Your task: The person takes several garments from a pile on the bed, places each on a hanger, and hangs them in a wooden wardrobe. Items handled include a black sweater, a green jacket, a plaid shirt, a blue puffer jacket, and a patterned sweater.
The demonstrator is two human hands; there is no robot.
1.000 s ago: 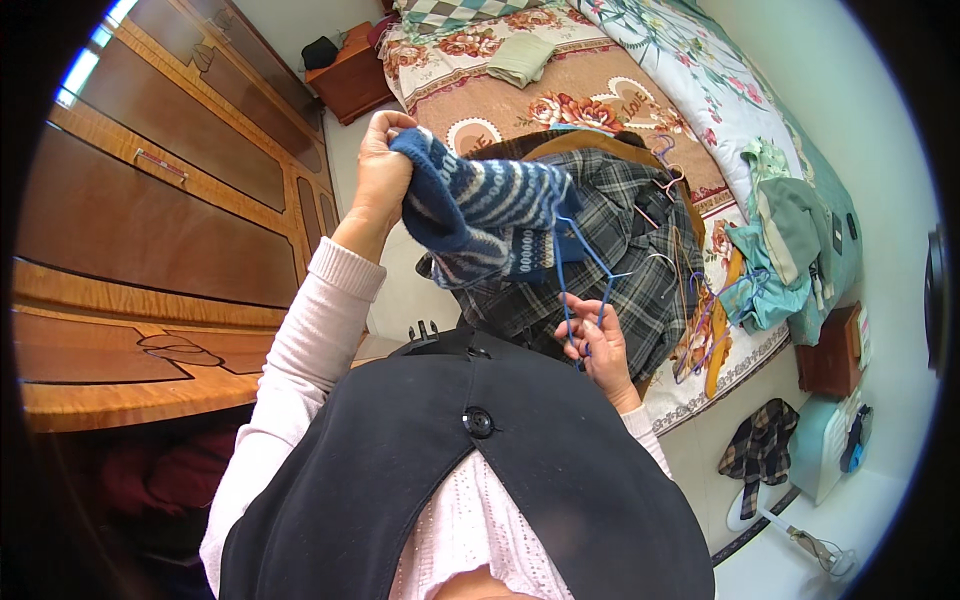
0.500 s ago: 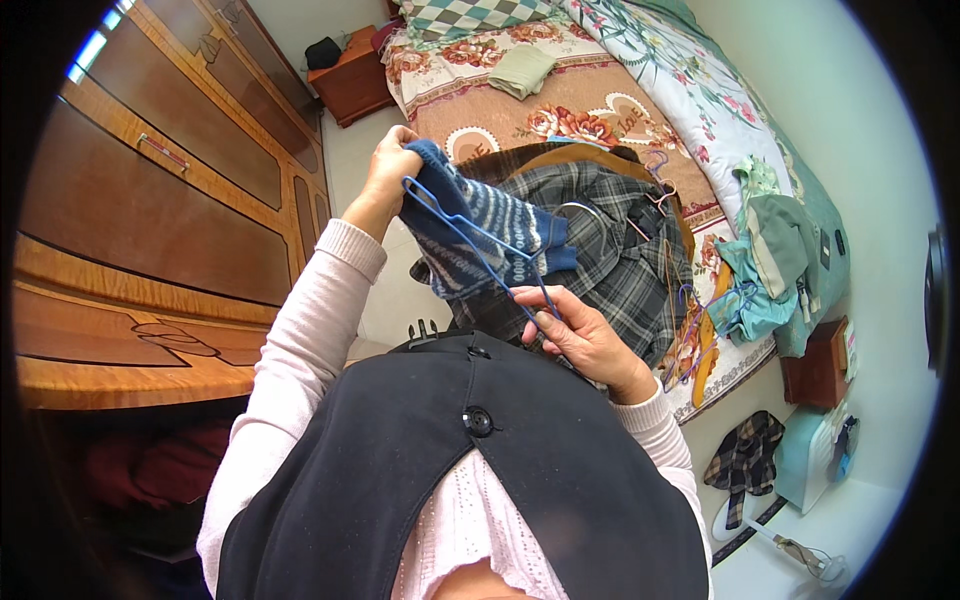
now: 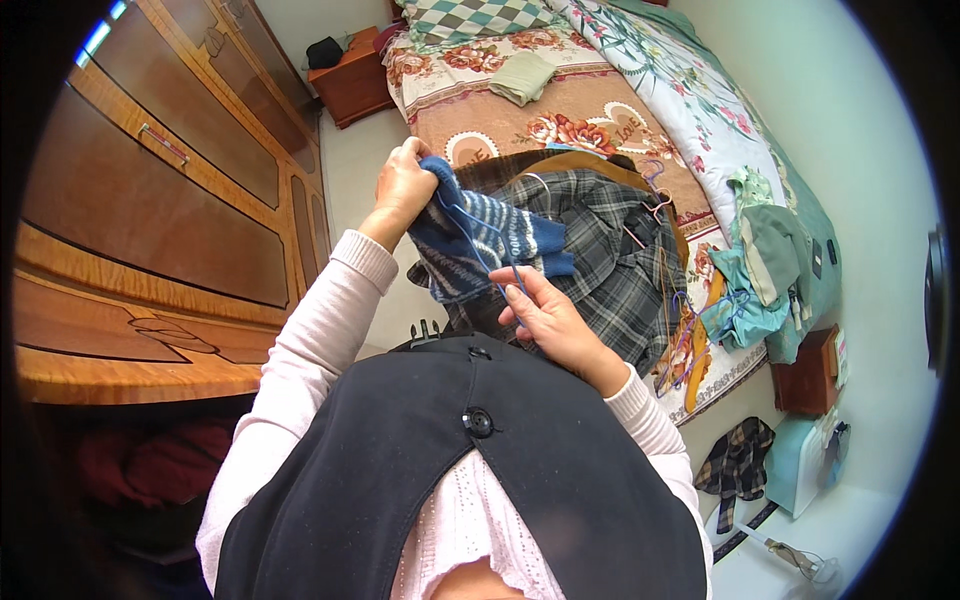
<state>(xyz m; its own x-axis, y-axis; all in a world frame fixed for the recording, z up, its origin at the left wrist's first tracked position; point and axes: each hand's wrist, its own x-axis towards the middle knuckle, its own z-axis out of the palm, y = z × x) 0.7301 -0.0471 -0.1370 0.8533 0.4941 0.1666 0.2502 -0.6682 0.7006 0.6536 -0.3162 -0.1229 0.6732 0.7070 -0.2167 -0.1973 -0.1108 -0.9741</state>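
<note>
In front of me hangs a blue knitted sweater (image 3: 455, 262) with white patterned bands. My left hand (image 3: 403, 186) is closed on its upper edge, bunching the knit. Thumb and fingers of my right hand (image 3: 552, 322) pinch a thin blue clothes hanger (image 3: 492, 226) near its hook. The hanger's frame reaches across the sweater toward my left hand; its far end cannot be followed clearly at the knit. Just beyond and beneath the sweater, a grey plaid coat (image 3: 600, 240) lies spread on the bed.
The bed (image 3: 470, 105) carries a folded pale-green cloth (image 3: 522, 79), several loose hangers (image 3: 688, 350) and teal clothing (image 3: 742, 300) at the right. A wooden wardrobe (image 3: 150, 230) stands on my left. Near a light-blue box (image 3: 795, 465) hangs a plaid garment (image 3: 737, 465).
My right hand has shifted left and slightly up with the hanger, bringing it closer to the sweater's upper edge. My left hand has moved a little right and down, still gripping the knit.
</note>
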